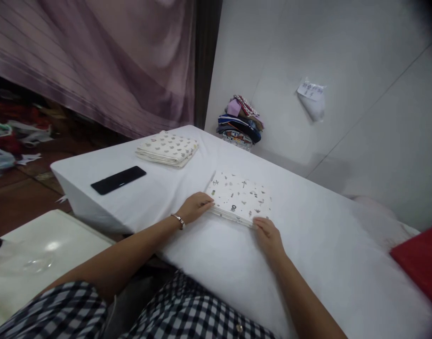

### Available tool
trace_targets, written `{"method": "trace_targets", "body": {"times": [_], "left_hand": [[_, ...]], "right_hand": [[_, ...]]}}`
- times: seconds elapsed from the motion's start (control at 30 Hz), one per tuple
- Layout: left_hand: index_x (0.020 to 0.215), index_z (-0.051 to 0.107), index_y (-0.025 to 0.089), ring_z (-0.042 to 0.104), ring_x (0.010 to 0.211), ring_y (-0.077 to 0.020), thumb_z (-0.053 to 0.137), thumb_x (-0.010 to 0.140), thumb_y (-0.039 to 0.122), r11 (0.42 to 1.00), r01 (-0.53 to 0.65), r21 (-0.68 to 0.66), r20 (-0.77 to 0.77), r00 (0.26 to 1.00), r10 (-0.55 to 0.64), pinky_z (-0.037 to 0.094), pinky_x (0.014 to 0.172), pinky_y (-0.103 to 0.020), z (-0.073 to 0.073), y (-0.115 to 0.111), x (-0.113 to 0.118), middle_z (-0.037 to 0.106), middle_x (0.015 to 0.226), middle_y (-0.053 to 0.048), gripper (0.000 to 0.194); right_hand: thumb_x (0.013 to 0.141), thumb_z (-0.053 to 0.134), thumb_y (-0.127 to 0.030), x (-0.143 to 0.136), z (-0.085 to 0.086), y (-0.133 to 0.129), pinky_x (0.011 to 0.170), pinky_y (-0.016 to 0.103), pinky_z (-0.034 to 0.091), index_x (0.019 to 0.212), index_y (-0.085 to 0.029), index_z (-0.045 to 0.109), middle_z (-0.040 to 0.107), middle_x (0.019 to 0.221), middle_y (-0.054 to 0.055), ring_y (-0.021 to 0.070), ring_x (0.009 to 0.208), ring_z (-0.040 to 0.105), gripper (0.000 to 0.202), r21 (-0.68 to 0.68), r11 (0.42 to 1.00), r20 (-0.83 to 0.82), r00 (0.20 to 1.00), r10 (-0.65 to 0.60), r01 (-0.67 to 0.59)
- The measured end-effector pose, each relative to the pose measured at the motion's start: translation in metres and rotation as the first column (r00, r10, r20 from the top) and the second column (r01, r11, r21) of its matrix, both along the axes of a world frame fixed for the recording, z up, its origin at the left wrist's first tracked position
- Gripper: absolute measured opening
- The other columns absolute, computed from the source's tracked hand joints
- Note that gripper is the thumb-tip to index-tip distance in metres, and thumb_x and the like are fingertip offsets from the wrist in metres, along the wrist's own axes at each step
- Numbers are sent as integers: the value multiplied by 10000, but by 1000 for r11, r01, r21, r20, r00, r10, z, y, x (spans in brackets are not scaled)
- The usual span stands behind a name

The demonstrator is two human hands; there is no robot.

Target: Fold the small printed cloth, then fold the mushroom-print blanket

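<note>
A folded white cloth (240, 195) with small printed figures lies flat in front of me on the white-covered table (216, 259). My left hand (196, 206) pinches its near left corner, fingers closed on the edge. At the near right corner, my right hand (269, 235) grips the same edge between thumb and fingers. The layers of the fold show along the near side. Farther left rests a second folded cloth (168, 148), cream with a dotted leaf-like print, touched by neither hand.
A black phone (119, 180) lies at the table's left. Folded clothes (239, 122) are stacked beyond the far edge by the wall. A pinkish curtain (131, 61) hangs at the back left. Something red (420, 263) sits at the right, and a pale glossy surface (53, 254) stands lower left.
</note>
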State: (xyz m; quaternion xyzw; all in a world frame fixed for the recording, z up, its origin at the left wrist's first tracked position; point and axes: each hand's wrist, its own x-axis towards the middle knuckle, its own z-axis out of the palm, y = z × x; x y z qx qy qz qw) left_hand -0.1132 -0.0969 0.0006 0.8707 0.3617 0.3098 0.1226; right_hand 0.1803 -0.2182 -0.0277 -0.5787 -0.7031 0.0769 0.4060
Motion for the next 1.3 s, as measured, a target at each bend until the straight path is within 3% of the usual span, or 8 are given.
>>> {"method": "trace_targets", "body": {"times": [0.17,0.33,0.47,0.67,0.9,1.03,1.13,1.3], "left_hand": [[940,625,199,564,966,-145,425,866,291,992,-125,26,3,992,125,430,894,-312,19,10,39,655,1006,-31,232],[1235,482,201,324,1280,-248,446,839,415,990,-143,9,-236,961,141,247,1051,-477,18,27,80,407,1376,-87,452],[1350,348,213,127,1354,-313,333,811,601,953,-264,-149,-436,882,177,175,1023,-597,0,40,77,216,1470,-94,665],[1374,309,215,90,1361,-307,256,814,627,952,-261,-163,-461,873,160,190,1015,-586,-10,45,70,180,1480,-88,698],[1303,408,237,301,1293,-300,256,812,642,936,-267,-228,-394,905,162,309,971,-514,14,70,71,358,1406,-106,654],[1320,385,201,213,1327,-319,268,813,634,961,-247,-124,-392,902,181,179,1024,-578,27,89,87,262,1450,-120,677],[1342,354,181,115,1355,-317,276,812,615,959,-262,-108,-454,871,187,103,1039,-601,17,100,95,179,1478,-116,689],[1359,323,191,71,1362,-310,248,809,623,948,-283,-149,-464,866,186,152,1029,-596,-10,109,91,154,1486,-104,704]], "right_hand": [[849,464,-364,0,19,23,908,435,443,966,-222,665,597,1108,92,223,1064,524,272,-4,992,-90,988,-122,122],[861,433,-432,5,19,60,1005,521,305,1233,-193,516,376,1377,112,284,1306,264,450,-103,973,163,969,-188,207],[880,387,-475,13,1,67,987,581,264,1321,-156,415,263,1430,155,338,1325,193,545,-298,902,339,918,-207,313],[893,384,-457,13,-9,62,973,522,331,1312,-191,427,288,1424,132,314,1327,208,498,-247,913,378,900,-219,326],[896,383,-458,15,9,74,973,537,319,1310,-225,430,301,1419,126,306,1319,235,478,-283,894,391,893,-223,347],[898,356,-482,21,29,106,1025,526,234,1356,-170,358,209,1454,137,297,1346,144,554,-298,878,412,880,-235,374],[896,361,-475,28,28,131,1036,523,205,1360,-149,342,190,1458,144,305,1346,128,568,-345,850,426,873,-237,399],[903,332,-480,38,5,141,1022,529,236,1359,-156,339,198,1459,129,307,1343,145,560,-352,842,432,869,-242,409]]}}
